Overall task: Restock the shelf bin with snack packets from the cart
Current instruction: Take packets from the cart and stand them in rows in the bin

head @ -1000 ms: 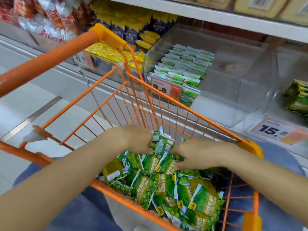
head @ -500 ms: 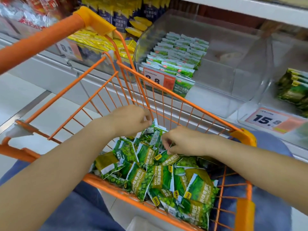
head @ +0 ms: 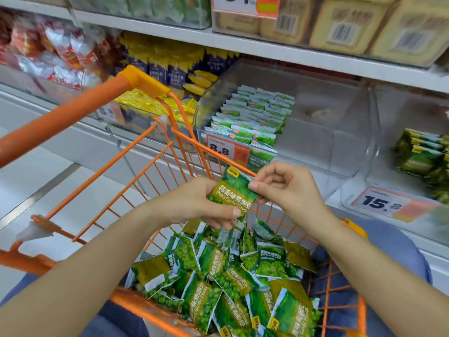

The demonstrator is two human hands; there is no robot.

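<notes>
A green garlic-pea snack packet (head: 232,190) is held above the orange wire cart (head: 136,176). My left hand (head: 206,205) grips the packet's left and lower edge. My right hand (head: 284,186) pinches its right edge between thumb and forefinger. Below both hands lies a heap of several green packets (head: 233,271) in the cart. Just beyond the cart's far rim stands the clear shelf bin (head: 323,132). Rows of the same packets (head: 252,115) fill its left part, and its right part shows bare.
The cart's orange handle bar (head: 65,117) runs from the left edge up to the shelf. A bin of yellow packets (head: 150,105) sits left of the clear bin, darker green packets (head: 425,156) to the right. Price tags read 8.8 (head: 220,148) and 15.8 (head: 381,203). An upper shelf (head: 267,51) overhangs.
Both hands have risen out of the heap in the cart, lifting one green packet between them. The view has tilted up toward the shelf.
</notes>
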